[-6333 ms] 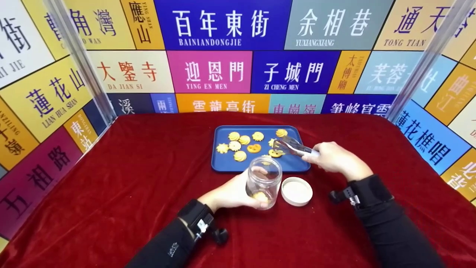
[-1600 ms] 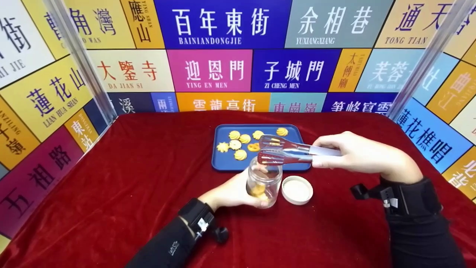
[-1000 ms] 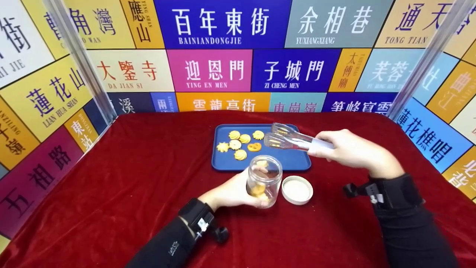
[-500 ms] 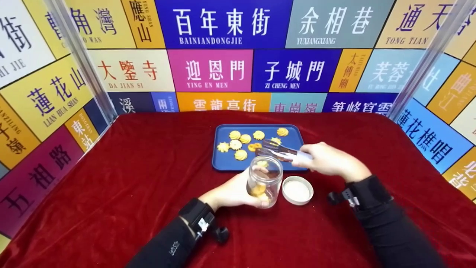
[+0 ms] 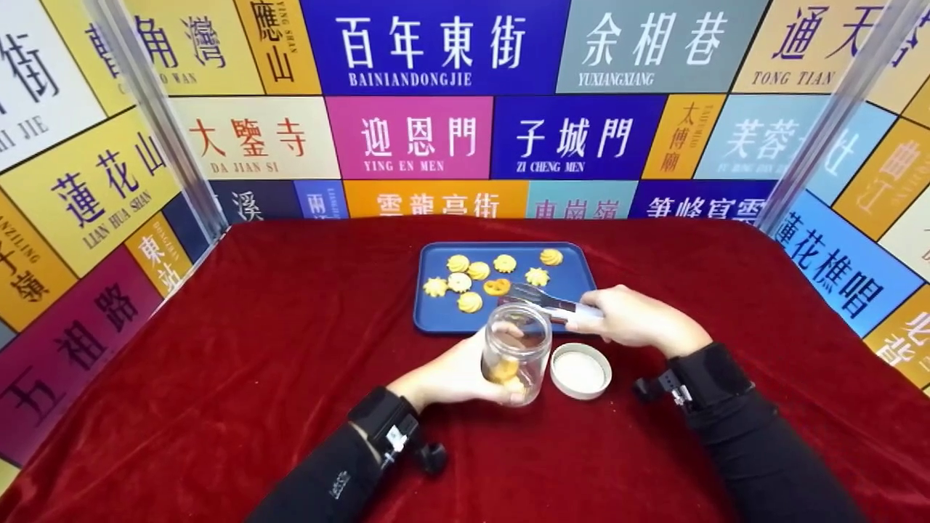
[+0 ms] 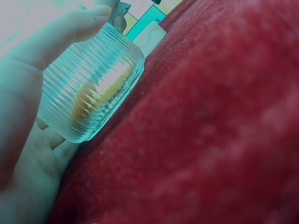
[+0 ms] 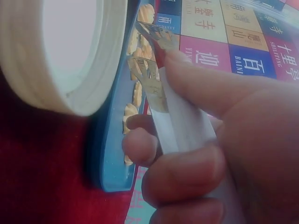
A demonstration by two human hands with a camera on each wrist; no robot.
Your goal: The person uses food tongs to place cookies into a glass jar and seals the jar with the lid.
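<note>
My left hand (image 5: pixel 454 374) grips a clear glass jar (image 5: pixel 536 367), its open mouth tipped slightly toward the tray. Several cookies lie at the jar's bottom, yellow-brown through the ribbed glass (image 6: pixel 100 91) in the left wrist view. My right hand (image 5: pixel 643 318) holds a pair of tongs (image 5: pixel 567 308) by its white handles, low over the blue tray (image 5: pixel 429 319) and just behind the jar's rim. The slotted tips are apart in the right wrist view. Close to them lies a pretzel-shaped cookie (image 5: pixel 497 287); the jar partly hides the lower tip. Swirled piped cookies (image 5: pixel 470 302) sit around the tray's left half.
An upturned white lid (image 5: pixel 581 372) lies right of the jar, below my right hand. One star-shaped cookie (image 5: pixel 538 277) and one swirled cookie (image 5: pixel 551 257) are on the tray's right side. A red cloth (image 5: pixel 290 327) covers the table; printed panels stand behind.
A pretzel-shaped cookie left the tray's right side, and the jar holds more than 6.3 seconds ago. During the last second the tongs lowered toward the tray beside the jar. My left hand stayed put.
</note>
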